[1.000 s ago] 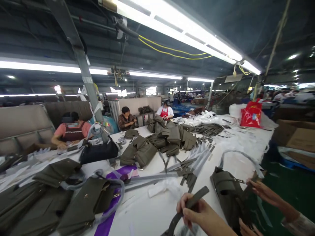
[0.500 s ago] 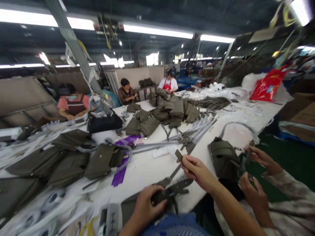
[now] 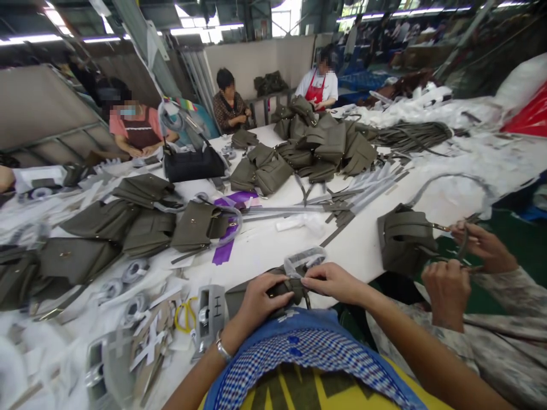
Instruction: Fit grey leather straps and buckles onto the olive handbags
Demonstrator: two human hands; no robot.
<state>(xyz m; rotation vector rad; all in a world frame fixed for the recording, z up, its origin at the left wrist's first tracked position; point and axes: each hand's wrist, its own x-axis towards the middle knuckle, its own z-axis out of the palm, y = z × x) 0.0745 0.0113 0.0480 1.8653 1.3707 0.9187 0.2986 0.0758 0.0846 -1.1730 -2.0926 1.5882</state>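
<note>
An olive handbag [image 3: 239, 296] lies on the table edge right in front of me, partly hidden by my hands and the blue checked apron front. My left hand [image 3: 265, 296] is closed over its top, thumb and fingers on either side. With fingertips pinched together, my right hand [image 3: 331, 282] grips the strap at the bag's right end; the exact spot is covered by the fingers. Just beyond the fingertips rises a handle loop [image 3: 305, 259] in clear plastic wrap.
Olive bags [image 3: 194, 225] lie to the left, with a larger bag pile [image 3: 320, 139] farther back. Yellow scissors [image 3: 184, 315] and a grey tape dispenser [image 3: 209, 310] are near my left arm. At right, a co-worker's hands [image 3: 448, 285] handle another bag [image 3: 404, 236]. Others sit across the table.
My right hand has come down from holding the strap end raised to pinching close to the bag. The plastic-wrapped loop now shows beyond it. My view has tilted down.
</note>
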